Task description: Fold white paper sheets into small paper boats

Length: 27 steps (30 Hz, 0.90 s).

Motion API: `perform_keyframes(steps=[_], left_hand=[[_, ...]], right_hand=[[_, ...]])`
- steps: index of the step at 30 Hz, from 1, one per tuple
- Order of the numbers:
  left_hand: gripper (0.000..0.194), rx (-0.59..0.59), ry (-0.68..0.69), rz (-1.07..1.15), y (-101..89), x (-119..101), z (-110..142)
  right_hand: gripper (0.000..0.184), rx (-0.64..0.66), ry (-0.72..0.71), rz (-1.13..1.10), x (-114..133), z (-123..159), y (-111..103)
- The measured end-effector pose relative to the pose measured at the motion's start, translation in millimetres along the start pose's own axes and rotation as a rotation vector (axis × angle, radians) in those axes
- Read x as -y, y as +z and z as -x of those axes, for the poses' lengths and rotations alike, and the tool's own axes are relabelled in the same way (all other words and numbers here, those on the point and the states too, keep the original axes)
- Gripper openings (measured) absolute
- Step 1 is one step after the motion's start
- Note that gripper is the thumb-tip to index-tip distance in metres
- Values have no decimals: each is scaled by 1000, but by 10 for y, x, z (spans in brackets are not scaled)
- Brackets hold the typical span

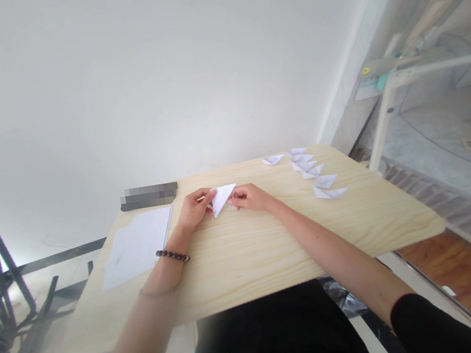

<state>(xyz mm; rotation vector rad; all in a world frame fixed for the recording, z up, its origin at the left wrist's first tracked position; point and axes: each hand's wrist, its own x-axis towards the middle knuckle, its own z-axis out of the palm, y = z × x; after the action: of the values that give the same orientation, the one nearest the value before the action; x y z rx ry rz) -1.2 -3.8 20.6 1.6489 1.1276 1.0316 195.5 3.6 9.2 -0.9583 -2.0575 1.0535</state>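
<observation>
The folded paper (223, 197) is white, the wood-grained table (247, 257) pale yellow, the bracelet (172, 255) dark brown, the sleeve (429, 321) black.

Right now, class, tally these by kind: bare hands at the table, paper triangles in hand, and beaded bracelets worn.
Bare hands: 2 (left hand, right hand)
Paper triangle: 1
Beaded bracelet: 1
Total: 4

pale wood-grain table (248, 263) | left: white sheets (139, 244), dark pixelated object (148, 203) | right: folded paper boats (313, 172)
</observation>
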Motion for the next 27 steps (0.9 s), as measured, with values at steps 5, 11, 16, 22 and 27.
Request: perform_keyframes(steps=[5, 11, 16, 22, 27], left_hand=[[46, 7, -3, 42, 25, -41, 18], [46, 97, -22, 80, 27, -33, 24], [43, 136, -27, 69, 40, -30, 30], [39, 185, -37, 56, 55, -45, 51], [38, 231, -40, 88, 49, -47, 65]], right_hand=[[26, -6, -1, 22, 39, 8, -4], [24, -94, 12, 90, 22, -6, 12], [20, -170, -21, 246, -19, -29, 36], [19, -274, -4, 462, -4, -29, 38], [15, -332, 73, 618, 27, -23, 43]])
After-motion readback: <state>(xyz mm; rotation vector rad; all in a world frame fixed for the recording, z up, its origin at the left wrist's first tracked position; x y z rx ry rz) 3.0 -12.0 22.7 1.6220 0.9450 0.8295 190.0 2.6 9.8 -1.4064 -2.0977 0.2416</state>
